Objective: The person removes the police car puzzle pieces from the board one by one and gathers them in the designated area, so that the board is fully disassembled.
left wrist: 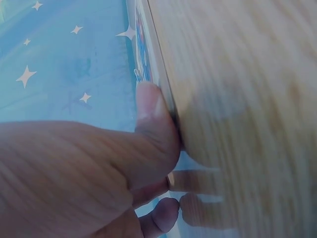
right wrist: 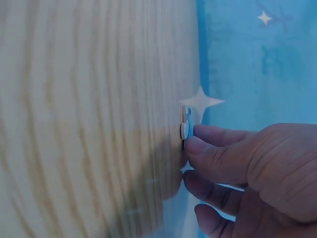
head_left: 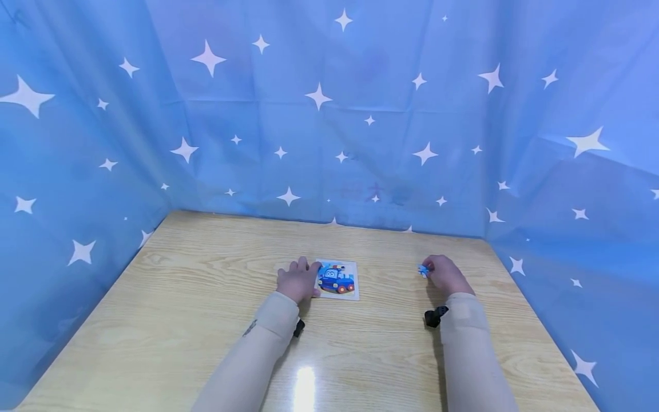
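Note:
A small square jigsaw puzzle (head_left: 337,280) with a blue cartoon car on it lies flat on the table. At its left side is my left hand (head_left: 298,280); the thumb and forefinger hold the puzzle by that edge. In the left wrist view the thumb (left wrist: 151,111) is bent against the puzzle's pale rim (left wrist: 157,59). Over to the right, my right hand (head_left: 447,276) pinches a small blue puzzle piece (head_left: 423,270) between thumb and forefinger. The right wrist view shows this puzzle piece (right wrist: 186,130) edge-on, close to the tabletop, partly hidden by the fingertips.
The wooden table (head_left: 216,343) has a pale grain and a bright light reflection near the front. A blue curtain (head_left: 319,143) with white stars hangs along the back and both sides. Black wrist cameras, one on the right wrist (head_left: 436,316), sit low over the tabletop.

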A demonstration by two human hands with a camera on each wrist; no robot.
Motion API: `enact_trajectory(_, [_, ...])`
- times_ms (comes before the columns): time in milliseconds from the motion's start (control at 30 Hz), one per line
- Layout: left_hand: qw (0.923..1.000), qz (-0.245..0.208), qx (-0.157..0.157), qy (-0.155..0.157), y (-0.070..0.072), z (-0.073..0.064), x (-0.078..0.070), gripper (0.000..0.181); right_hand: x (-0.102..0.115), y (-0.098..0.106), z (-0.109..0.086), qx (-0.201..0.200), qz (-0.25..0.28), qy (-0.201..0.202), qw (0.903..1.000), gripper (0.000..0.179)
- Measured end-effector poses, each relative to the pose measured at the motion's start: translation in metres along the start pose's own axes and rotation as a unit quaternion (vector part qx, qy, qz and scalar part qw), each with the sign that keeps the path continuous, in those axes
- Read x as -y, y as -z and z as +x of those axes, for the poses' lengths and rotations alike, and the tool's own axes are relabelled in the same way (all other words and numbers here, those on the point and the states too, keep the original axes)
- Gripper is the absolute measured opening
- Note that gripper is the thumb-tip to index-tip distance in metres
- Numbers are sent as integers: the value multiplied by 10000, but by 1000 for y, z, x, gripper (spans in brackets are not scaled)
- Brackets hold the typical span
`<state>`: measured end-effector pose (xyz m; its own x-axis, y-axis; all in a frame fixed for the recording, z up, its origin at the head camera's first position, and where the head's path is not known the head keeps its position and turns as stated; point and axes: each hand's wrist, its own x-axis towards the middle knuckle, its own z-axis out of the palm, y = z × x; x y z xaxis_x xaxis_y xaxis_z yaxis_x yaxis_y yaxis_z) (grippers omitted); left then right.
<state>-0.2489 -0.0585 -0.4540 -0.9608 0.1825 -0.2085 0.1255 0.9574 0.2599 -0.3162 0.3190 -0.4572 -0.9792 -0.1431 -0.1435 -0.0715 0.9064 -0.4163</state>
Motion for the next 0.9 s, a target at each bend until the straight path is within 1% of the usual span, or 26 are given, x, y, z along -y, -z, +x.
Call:
enact_trajectory(200, [10000,-55,-11,6,-3,3,2,72,-4,0,-1,-51,-23,107,9999,26])
enact_trajectory(300, [9999,-109,6,11,-4,5,3,72,-2,0,-2,-94,-102,124,9998,30])
enact_trajectory(467, [9997,-220,117,7,-4,6,3,74,9,2,-3,-530,-340,232,9977,36])
enact_trajectory(567, [9995,-286,132,36,-4,5,2,74,29,2,-3,-702,-270,457,9961,36])
enact_trajectory(667, [9993,-341,126,93,-4,5,3,75,56,-3,-1,-682,13,826,9942,34])
enact_trajectory(767, [9988,-448,120,136,-6,6,5,76,84,-14,3,-552,331,1099,9919,32])
enact_trajectory(900, [9987,-487,76,120,-8,6,4,75,117,-32,7,-234,646,1099,9916,32])
